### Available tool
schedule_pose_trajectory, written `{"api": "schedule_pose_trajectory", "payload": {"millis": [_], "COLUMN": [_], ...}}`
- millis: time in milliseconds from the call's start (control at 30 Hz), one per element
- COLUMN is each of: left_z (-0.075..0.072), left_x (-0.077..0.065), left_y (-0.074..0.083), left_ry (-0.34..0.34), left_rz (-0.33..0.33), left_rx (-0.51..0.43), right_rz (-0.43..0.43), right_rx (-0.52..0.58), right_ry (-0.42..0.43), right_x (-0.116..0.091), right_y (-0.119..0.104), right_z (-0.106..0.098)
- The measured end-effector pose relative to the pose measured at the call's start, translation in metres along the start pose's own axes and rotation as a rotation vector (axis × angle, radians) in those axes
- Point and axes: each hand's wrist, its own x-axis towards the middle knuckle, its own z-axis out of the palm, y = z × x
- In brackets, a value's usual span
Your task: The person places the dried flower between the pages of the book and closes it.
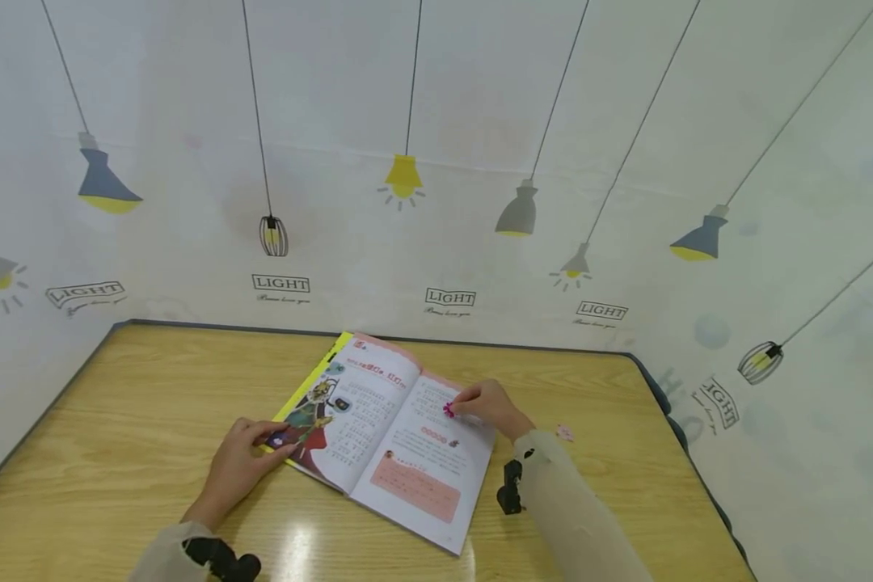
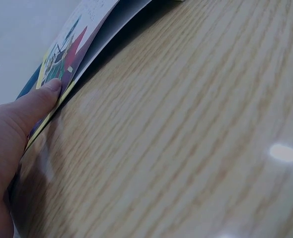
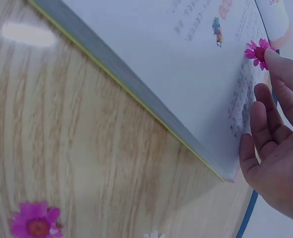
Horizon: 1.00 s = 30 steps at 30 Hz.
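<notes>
Magenta flower (image 3: 258,53): is sitting in the fingertips of the right hand (image 1: 489,404), over the printed lines on the upper part of the right page (image 1: 415,465); whether its petals are touching the paper, I cannot tell.
Right hand: is pinching the flower between thumb and, seemingly, forefinger, while the other fingers are curling loosely beside the page.
Left hand (image 1: 240,461): is resting near the lower outer corner of the left page (image 1: 367,404), its thumb (image 2: 37,101) lying on the paper and the forefinger spreading apart from it; the remaining fingers are hiding from view.
Book (image 1: 389,436): is lying open on the table (image 1: 131,420), so that part is looking done; apart from the pinched flower, no flower is showing on either page.
Loose flowers: a pale pink flower (image 1: 565,433) is lying right of the book, near the sleeve (image 1: 578,517); the right wrist view is showing a second magenta flower (image 3: 36,222) and some white petals (image 3: 154,235) (cropped by the bottom edge, so the count is staying uncertain).
Work on the right page: is looking partway along; letting go of the pinched flower is seemingly remaining, and no hand is touching the loose ones.
</notes>
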Motion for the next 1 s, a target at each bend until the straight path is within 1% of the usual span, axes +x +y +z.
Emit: {"api": "schedule_pose_trajectory", "payload": {"millis": [133, 233, 533, 700, 900, 1000], "left_z": [0.000, 0.000, 0.000, -0.001, -0.001, -0.001], "left_x": [0.000, -0.001, -0.001, 0.000, -0.001, -0.001], "left_y": [0.001, 0.002, 0.003, 0.004, 0.002, 0.002], "left_ry": [-0.001, -0.003, 0.005, -0.006, -0.014, -0.007], "left_rz": [0.004, 0.005, 0.014, -0.005, -0.018, -0.012], "left_rx": [-0.011, -0.017, -0.019, -0.016, -0.008, -0.003], "right_rz": [0.038, 0.044, -0.021, -0.053, -0.053, -0.043], "right_rx": [-0.007, -0.015, 0.001, 0.012, 0.060, 0.042], "right_ry": [0.014, 0.023, 0.051, 0.072, 0.078, 0.074], "right_x": [-0.001, -0.001, -0.001, -0.003, -0.002, 0.001], "right_y": [-0.001, 0.002, 0.007, 0.009, 0.010, 0.012], "right_z": [0.003, 0.005, 0.012, 0.014, 0.013, 0.011]}}
